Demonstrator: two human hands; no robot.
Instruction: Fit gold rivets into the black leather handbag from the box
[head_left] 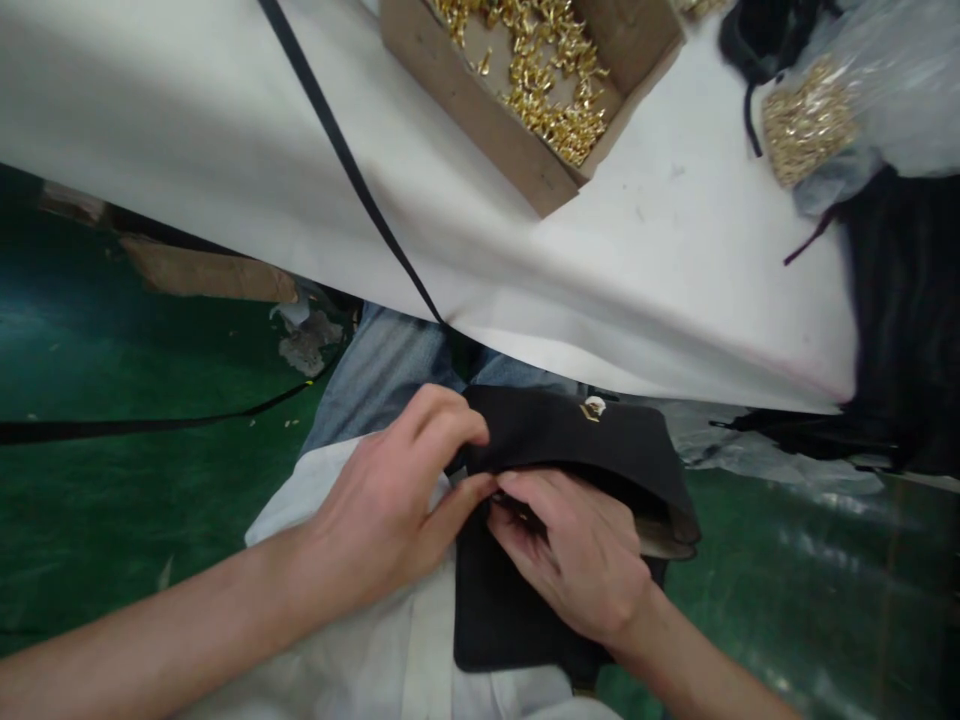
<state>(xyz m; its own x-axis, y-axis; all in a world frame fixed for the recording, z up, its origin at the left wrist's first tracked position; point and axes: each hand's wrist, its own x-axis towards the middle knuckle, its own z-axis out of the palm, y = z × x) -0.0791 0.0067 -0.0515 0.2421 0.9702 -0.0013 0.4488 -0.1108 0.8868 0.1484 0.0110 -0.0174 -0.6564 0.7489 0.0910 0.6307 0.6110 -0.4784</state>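
A small black bag [577,430] lies across my lap with its mouth gaping. A gold-coloured fitting [591,410] shows near its far edge, and a black flap [525,620] spreads toward me. My left hand [397,490] grips the bag's left edge between thumb and curled fingers. At the opening, close to my left thumb, my right hand [574,550] is closed in a pinch. Whatever sits between its fingertips is hidden. The bag's inside is mostly dark.
A cardboard box [480,115] of small gold-coloured metal pieces [555,90] stands on the white-covered table [712,260]. Beside it, a clear plastic bag [810,120] holds similar pieces. One black strap [352,165] crosses the table; another strap [187,425] runs left above the green floor.
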